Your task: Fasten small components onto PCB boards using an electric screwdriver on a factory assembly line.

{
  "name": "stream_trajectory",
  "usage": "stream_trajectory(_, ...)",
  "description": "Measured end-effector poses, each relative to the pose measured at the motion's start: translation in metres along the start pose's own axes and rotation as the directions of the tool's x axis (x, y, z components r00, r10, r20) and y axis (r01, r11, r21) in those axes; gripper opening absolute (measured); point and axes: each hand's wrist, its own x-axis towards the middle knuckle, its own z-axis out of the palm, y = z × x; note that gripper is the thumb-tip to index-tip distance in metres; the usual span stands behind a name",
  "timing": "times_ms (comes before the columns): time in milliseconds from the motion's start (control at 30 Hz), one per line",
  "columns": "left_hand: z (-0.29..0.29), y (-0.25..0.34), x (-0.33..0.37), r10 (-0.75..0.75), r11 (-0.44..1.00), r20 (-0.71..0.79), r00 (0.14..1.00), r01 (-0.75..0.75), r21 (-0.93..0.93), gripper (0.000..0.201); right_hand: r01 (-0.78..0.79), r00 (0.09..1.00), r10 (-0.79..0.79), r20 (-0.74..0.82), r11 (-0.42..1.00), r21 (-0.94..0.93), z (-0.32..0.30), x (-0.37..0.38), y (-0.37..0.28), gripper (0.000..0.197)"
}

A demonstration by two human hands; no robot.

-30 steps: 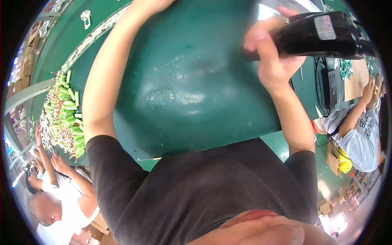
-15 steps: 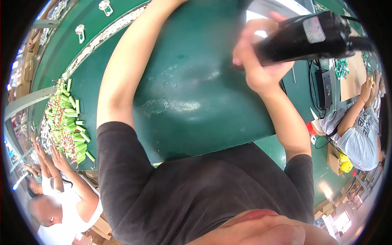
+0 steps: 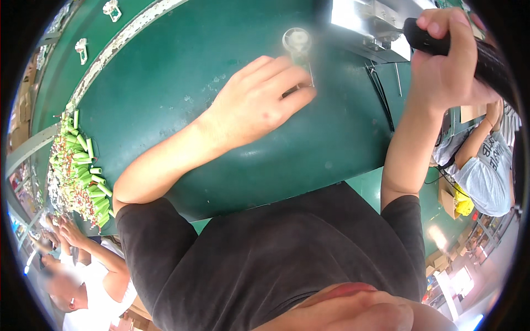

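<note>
My left hand (image 3: 262, 99) is closed over the green tabletop, its fingers around a small pale part (image 3: 298, 41) with a round, ring-like head. The part's lower end is hidden by the fingers, and its outline is somewhat blurred. My right hand (image 3: 450, 66) grips a black, cylindrical power screwdriver (image 3: 491, 69), tilted with its narrow end to the left. That end is at the front of a shiny metal box (image 3: 370, 25), which looks like a screw feeder; whether they touch I cannot tell.
Green battery-like cylinders with wires (image 3: 83, 171) lie heaped at the table's left. Beyond a worn metal rail (image 3: 105, 58), white parts (image 3: 81, 51) with green boards lie on a green surface. Black cables (image 3: 380, 94) run below the metal box. Co-workers sit at left and right.
My left hand has come from the far edge to the table's middle with the pale part. My right hand has moved right, and the screwdriver's narrow end is now at the metal box.
</note>
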Motion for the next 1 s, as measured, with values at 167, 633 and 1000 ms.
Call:
stream_trajectory(167, -0.006, -0.006, 0.0, -0.092, 0.996, -0.073, 0.993, 0.092, -0.004, 0.027, -0.166, 0.978, 0.198, 0.058, 0.922, -0.349, 0.011, -0.005, -0.009, 0.063)
stream_trajectory(633, 0.009, -0.017, -0.009, -0.147, 0.959, 0.021, 0.989, 0.147, -0.243, 0.025, -0.265, 0.949, 0.258, 0.181, 0.964, 0.014, 0.017, -0.06, 0.0, 0.073)
stream_trajectory(1000, -0.015, -0.016, -0.002, -0.056, 0.988, 0.181, 0.982, 0.08, -0.129, 0.019, -0.455, 0.888, 0.446, 0.116, 0.888, 0.071, 0.043, -0.087, -0.009, 0.08)
